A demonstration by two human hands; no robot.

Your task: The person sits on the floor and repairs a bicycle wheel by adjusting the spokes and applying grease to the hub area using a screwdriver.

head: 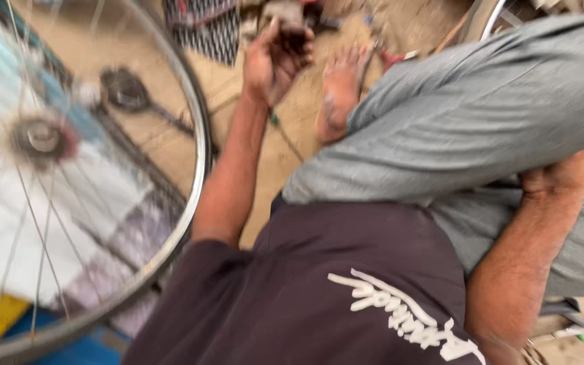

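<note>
The picture is blurred by motion, so fine detail is lost. The left hand (275,57) is stretched out toward twelve o'clock, its palm turned up and its fingers curled around a small dark object (297,42) that is too smeared to name; the grip looks loose, and whether the fingers actually clamp it cannot be told. Just past that hand, at the very top edge, lies a muddle of small metal parts (285,12) on the dusty floor (265,162). The right hand (562,177) sits well apart from the left, at about three o'clock, pressed against the underside of the grey trouser leg (481,115); its fingers are hidden behind the cloth, so their state cannot be told. A bare foot (341,91) rests on the floor just to the right of the left hand. At nine o'clock a spoked bicycle wheel (201,155) fills the left of the view, its shiny rim curving close beside the left forearm, with its hub (40,137) near the left edge. A dark shirt (346,270) with white lettering takes up the six o'clock area.
</note>
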